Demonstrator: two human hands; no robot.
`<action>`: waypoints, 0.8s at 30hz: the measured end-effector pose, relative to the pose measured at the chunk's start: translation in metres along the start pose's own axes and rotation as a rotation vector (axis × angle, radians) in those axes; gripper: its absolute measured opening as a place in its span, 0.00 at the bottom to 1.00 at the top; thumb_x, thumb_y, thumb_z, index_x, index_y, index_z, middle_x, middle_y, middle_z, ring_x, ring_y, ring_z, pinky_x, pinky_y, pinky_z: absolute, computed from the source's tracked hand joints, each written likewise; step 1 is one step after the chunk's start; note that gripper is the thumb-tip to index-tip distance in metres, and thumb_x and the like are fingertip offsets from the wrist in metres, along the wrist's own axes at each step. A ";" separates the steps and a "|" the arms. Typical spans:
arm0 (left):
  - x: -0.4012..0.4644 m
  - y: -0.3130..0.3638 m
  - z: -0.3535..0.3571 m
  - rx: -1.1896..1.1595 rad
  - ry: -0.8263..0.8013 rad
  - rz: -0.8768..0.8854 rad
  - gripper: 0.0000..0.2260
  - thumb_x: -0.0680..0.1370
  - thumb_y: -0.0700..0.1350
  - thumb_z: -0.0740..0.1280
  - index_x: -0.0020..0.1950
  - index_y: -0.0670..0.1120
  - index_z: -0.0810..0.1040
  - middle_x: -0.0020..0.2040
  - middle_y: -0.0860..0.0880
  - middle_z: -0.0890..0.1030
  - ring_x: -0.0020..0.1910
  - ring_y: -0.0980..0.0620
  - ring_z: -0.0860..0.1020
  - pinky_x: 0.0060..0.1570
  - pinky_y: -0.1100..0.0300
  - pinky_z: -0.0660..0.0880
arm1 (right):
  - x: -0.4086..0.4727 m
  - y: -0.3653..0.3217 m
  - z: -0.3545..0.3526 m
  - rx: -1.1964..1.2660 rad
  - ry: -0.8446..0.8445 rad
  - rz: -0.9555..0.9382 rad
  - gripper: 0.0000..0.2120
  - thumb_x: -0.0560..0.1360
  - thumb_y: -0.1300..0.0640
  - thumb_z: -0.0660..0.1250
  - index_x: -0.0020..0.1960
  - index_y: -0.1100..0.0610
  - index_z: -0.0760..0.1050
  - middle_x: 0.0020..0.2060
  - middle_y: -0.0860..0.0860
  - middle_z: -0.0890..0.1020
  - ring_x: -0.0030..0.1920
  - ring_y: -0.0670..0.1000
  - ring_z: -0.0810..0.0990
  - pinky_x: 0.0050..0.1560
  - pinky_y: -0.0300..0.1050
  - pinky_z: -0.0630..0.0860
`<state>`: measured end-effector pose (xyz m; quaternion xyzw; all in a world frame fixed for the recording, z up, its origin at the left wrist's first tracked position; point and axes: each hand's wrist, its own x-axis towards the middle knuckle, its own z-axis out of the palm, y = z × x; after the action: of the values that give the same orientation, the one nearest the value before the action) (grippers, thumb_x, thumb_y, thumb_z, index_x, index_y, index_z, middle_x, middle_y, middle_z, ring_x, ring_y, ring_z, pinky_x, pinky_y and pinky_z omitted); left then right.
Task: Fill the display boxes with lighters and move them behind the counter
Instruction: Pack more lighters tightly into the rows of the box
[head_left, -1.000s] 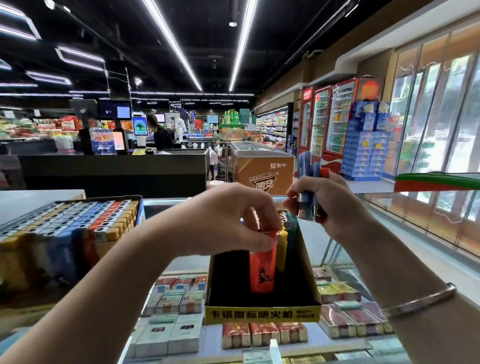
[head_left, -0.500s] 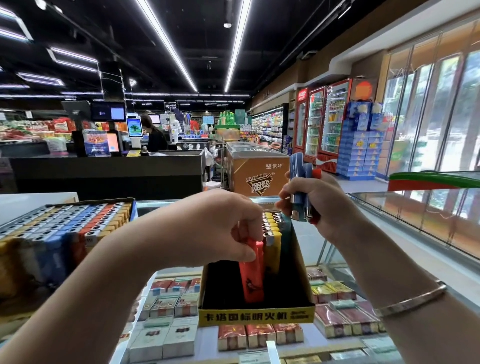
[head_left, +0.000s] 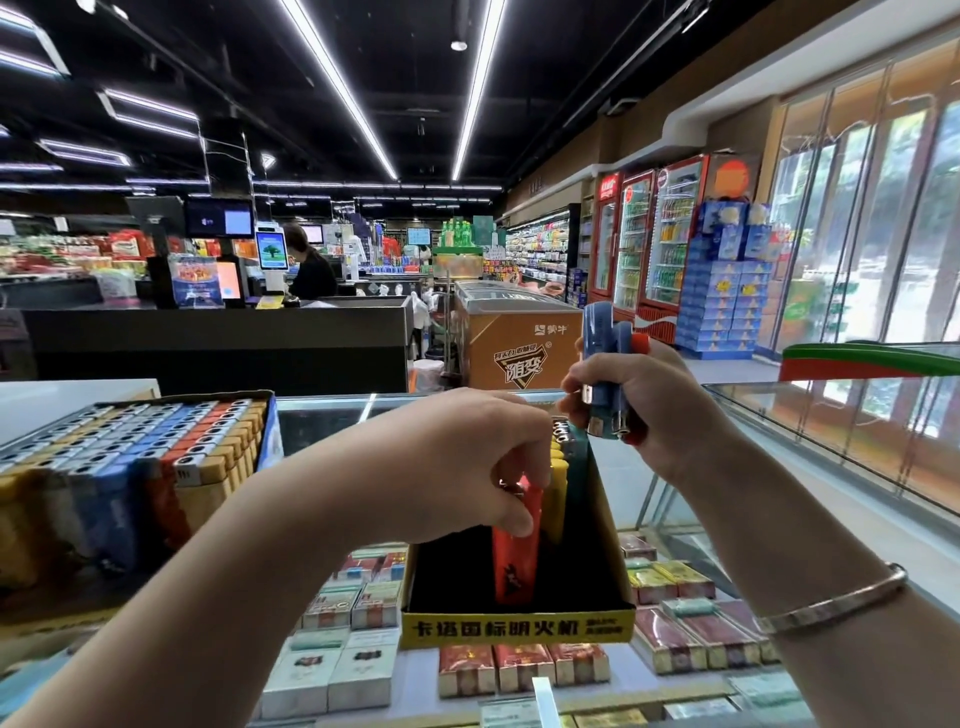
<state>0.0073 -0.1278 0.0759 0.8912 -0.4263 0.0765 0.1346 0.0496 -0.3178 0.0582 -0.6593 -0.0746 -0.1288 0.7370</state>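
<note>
Two hands worked: your left hand (head_left: 457, 467) pinched a red lighter (head_left: 514, 551) into the box (head_left: 519, 626); your right hand (head_left: 639, 410) gripped spare lighters (head_left: 605, 379), likely next.

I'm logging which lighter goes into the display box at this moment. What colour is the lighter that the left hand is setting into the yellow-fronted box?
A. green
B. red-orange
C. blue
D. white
B: the left hand pinches the top of a red-orange lighter standing in the display box, next to the yellow lighters; the blue lighters are in the right hand.
</note>
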 end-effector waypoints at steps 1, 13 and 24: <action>0.000 -0.002 -0.001 -0.036 -0.013 -0.014 0.12 0.69 0.49 0.74 0.38 0.59 0.71 0.39 0.59 0.74 0.43 0.67 0.71 0.41 0.73 0.69 | 0.000 0.000 0.000 0.021 -0.006 0.000 0.05 0.70 0.68 0.67 0.46 0.63 0.73 0.32 0.57 0.79 0.30 0.53 0.81 0.31 0.45 0.79; 0.009 -0.015 0.006 -0.227 0.448 -0.041 0.09 0.67 0.59 0.66 0.45 0.62 0.73 0.38 0.61 0.76 0.36 0.63 0.75 0.36 0.69 0.75 | -0.006 -0.011 0.001 0.279 -0.196 0.071 0.08 0.66 0.57 0.69 0.41 0.59 0.73 0.27 0.52 0.75 0.26 0.49 0.74 0.25 0.39 0.74; 0.013 -0.014 0.014 0.312 0.751 0.211 0.11 0.70 0.52 0.69 0.50 0.51 0.81 0.50 0.50 0.78 0.46 0.54 0.77 0.30 0.62 0.73 | -0.013 -0.010 0.011 0.177 -0.464 0.213 0.07 0.67 0.56 0.65 0.33 0.57 0.78 0.26 0.52 0.73 0.22 0.48 0.72 0.21 0.38 0.71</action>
<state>0.0269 -0.1333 0.0629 0.7628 -0.4197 0.4729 0.1353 0.0347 -0.3068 0.0654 -0.6082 -0.1827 0.1112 0.7644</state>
